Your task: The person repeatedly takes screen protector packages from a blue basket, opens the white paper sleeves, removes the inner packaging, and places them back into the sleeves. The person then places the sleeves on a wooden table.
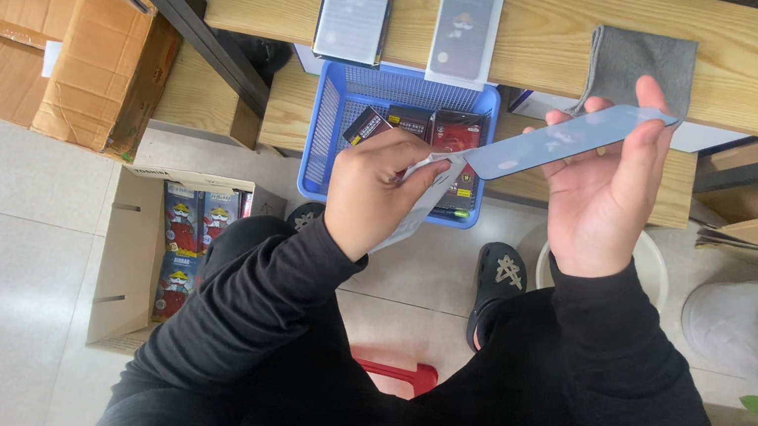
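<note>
Above the blue basket (326,135), a thin bluish glass sheet (560,140) lies tilted, clasped by the right hand (607,192). Left hand (370,192) pinches its white film (421,199); a grey cloth (641,67) rests behind.

The light is bright and even, from above, with soft shadows only. The picture is sharp; the glass strip (570,139) shows pale glare.
</note>
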